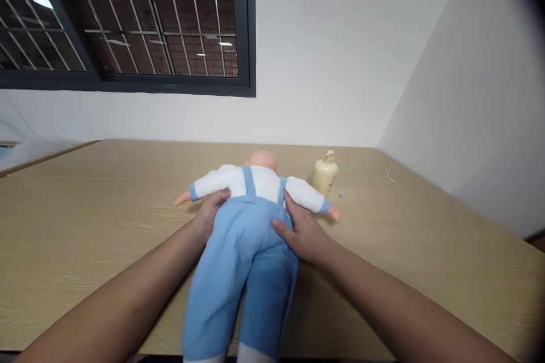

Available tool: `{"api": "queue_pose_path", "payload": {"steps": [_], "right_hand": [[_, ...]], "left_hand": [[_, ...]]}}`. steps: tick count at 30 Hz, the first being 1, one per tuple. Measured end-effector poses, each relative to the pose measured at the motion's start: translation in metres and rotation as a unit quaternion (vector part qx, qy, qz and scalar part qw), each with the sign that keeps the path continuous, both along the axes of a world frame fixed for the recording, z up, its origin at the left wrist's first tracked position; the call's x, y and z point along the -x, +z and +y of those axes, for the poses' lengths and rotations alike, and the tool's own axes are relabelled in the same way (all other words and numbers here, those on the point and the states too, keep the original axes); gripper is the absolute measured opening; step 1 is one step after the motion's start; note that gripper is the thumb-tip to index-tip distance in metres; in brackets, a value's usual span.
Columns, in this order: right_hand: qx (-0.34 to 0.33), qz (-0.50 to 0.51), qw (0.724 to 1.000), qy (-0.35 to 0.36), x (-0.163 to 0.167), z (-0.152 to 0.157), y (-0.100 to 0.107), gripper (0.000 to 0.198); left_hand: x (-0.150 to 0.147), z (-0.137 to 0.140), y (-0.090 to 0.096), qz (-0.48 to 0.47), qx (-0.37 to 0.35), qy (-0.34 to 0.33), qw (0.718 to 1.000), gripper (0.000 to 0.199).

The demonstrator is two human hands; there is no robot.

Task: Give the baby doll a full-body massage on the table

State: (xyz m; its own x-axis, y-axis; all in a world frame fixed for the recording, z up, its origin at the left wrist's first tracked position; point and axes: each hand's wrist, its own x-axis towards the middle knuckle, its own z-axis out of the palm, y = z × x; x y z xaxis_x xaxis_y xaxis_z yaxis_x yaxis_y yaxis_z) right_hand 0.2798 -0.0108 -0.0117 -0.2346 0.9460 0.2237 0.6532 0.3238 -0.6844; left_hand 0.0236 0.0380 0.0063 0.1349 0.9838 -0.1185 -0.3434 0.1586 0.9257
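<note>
1. Here's the doll (255, 227) over the table (85, 204), head toward twelve o'clock, face hidden, feet cut off at six.
2. Left hand (212, 212) holds its waist at nine, fingers mostly hidden; right hand (304, 232) clasps at three, thumb showing.
3. Bottle (325, 172) at two, lettering unreadable!
</note>
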Motion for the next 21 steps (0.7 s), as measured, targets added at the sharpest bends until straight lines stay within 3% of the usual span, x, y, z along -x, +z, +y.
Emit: {"api": "queue_pose_path", "payload": {"steps": [4, 9, 11, 13, 15, 17, 19, 21], "right_hand": [[0.030, -0.028, 0.999, -0.008, -0.003, 0.002, 0.000, 0.090], [0.012, -0.089, 0.996, -0.016, -0.005, 0.000, 0.006, 0.084], [0.001, -0.119, 0.993, -0.024, -0.005, -0.003, 0.011, 0.082], [-0.016, -0.153, 0.987, -0.042, -0.005, -0.006, 0.015, 0.078], [-0.044, -0.182, 0.980, -0.063, -0.003, -0.008, 0.019, 0.072], [-0.092, -0.197, 0.973, -0.078, -0.001, -0.010, 0.019, 0.067], [-0.160, -0.193, 0.965, -0.076, 0.002, -0.011, 0.018, 0.060], [-0.227, -0.173, 0.958, -0.036, 0.004, -0.012, 0.015, 0.054]], "left_hand": [[-0.006, -0.008, 0.001, 0.022, 0.042, -0.174, 0.984, 0.040], [-0.006, -0.011, 0.007, 0.145, -0.030, -0.180, 0.973, 0.051], [0.000, -0.011, 0.014, 0.251, -0.059, -0.175, 0.950, 0.051], [0.006, -0.013, 0.024, 0.433, -0.101, -0.139, 0.885, 0.051], [0.009, -0.019, 0.035, 0.609, -0.156, -0.073, 0.774, 0.053], [0.005, -0.028, 0.042, 0.680, -0.235, 0.007, 0.694, 0.046], [-0.005, -0.038, 0.044, 0.669, -0.340, 0.057, 0.659, 0.032], [-0.017, -0.047, 0.040, 0.643, -0.417, 0.032, 0.641, 0.032]]}}
